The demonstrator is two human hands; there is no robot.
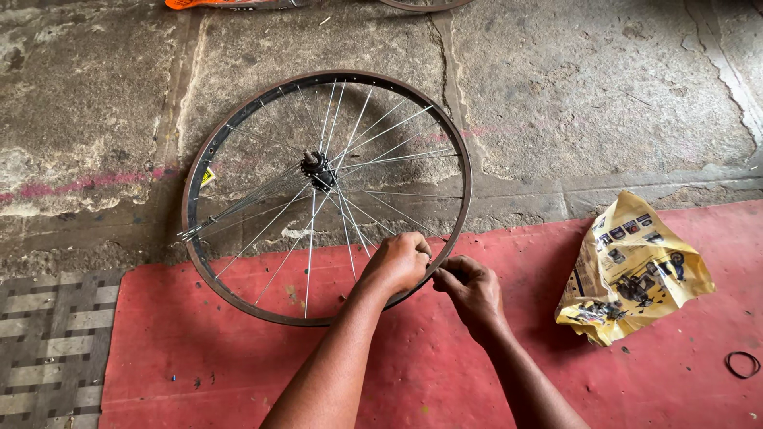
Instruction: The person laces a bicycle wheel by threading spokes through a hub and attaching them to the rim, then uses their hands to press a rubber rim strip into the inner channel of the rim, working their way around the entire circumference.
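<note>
- The left hand (397,262) and the right hand (470,290) come in from the near edge of the red mat (238,357), forearms side by side.
- The left hand's fingers are curled over the near-right part of the wheel rim (191,183), closed around a spoke (397,213) there.
- The right hand sits just outside the rim, thumb and fingertips pinched together against it; whatever they pinch is too small to tell.
- The bicycle wheel lies flat, its near half on the mat's far edge, its far half on the stone floor (596,87).
- Its hub (318,168) sits at the middle, with several loose spokes bunched toward the left side of the rim.
- A crumpled yellow bag (632,270) lies near the mat's far right corner.
- A black rubber ring (742,365) lies at the mat's right edge.
</note>
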